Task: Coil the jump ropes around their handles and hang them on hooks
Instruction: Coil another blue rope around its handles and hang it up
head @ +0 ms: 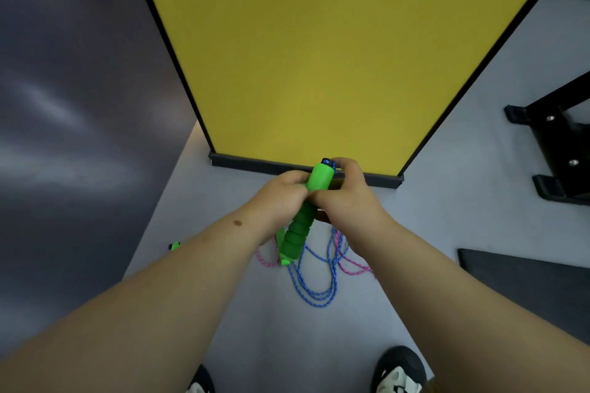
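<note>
**Both hands on green handle, rope hanging**

Left hand (281,198) and right hand (343,193) are both closed around one green handle (306,214), held tilted in front of the yellow panel (319,57). Right fingertips pinch at the handle's top end, where the blue rope (332,268) comes out. Left hand grips the middle. Blue rope hangs below the hands in several loops. Pink rope (351,265) lies on the grey floor (287,344) behind those loops, partly hidden. A second green piece (175,246) shows beside the left forearm, too small to identify. Black stand (555,150) at right. Shoes (399,370) at bottom edge.
</note>
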Demonstrator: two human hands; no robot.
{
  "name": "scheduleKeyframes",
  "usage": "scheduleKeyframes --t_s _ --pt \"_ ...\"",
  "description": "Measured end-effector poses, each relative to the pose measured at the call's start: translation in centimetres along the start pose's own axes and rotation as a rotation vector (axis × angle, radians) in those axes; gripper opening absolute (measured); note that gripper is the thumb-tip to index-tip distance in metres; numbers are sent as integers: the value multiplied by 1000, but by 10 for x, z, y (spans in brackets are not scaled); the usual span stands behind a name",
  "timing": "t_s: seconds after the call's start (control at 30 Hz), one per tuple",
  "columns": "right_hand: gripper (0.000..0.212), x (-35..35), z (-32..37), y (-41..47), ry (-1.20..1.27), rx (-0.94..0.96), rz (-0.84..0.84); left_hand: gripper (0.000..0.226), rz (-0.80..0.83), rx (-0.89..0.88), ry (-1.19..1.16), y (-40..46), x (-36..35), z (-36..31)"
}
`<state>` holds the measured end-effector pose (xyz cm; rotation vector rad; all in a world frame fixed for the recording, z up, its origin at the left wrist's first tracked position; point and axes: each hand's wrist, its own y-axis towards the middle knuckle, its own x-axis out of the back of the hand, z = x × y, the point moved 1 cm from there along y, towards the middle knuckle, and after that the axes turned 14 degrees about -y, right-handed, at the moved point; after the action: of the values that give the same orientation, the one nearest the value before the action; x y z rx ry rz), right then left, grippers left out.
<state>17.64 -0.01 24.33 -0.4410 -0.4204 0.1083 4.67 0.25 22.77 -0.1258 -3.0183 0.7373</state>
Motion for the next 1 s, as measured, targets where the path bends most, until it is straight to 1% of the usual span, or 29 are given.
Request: scheduleKeyframes --t_s 0.03,0.1,0.17,0.23,0.3,0.37,0.4,0.47,0.5,0.57,0.6,0.63,0.7,0.77,0.83,0.9,0.97,1.0 --pt "73 1 9 -6 6 33 4 54 34 7 -57 -15 -1 -13" --pt "70 3 23 -20 -12 79 35 51 75 -5 -75 -44 3 -30" --pt "61 10 34 -34 -36 129 59 46 68 -66 -8 -63 11 -40" --pt "50 23 42 -45 -118 202 40 47 80 -104 37 -76 19 -49" --pt "48 37 41 -50 -265 255 37 48 139 -92 -59 -83 23 -55" --pt "38 44 34 -54 -334 301 148 50 211 -78 -204 -88 24 -59" --pt "30 45 30 -54 -341 313 205 46 221 -97 -247 -90 22 -64" --pt "18 43 24 -49 -362 294 257 34 148 -182 -334 -87 21 -74" --pt "20 42 24 -47 -382 275 255 30 61 -228 -395 -84 23 -77" --pt "26 42 28 -41 -387 268 192 22 -139 -277 -533 -77 27 -83" --pt "27 40 31 -40 -344 282 155 21 -200 -275 -589 -74 29 -84" --pt "28 38 34 -40 -305 306 124 22 -225 -252 -615 -72 28 -85" --pt "28 32 41 -43 -348 411 82 23 -179 -208 -597 -69 20 -80" --pt "28 26 45 -45 -462 515 89 25 -157 -231 -459 -65 13 -73" --pt "24 28 47 -45 -520 515 121 26 -180 -279 -349 -63 15 -72" --pt "24 34 46 -43 -534 477 143 28 -154 -295 -328 -65 19 -75" --pt "26 38 45 -45 -518 466 155 30 -111 -329 -147 -70 18 -77" --pt "27 39 46 -45 -506 469 163 30 -118 -349 -44 -73 15 -79"
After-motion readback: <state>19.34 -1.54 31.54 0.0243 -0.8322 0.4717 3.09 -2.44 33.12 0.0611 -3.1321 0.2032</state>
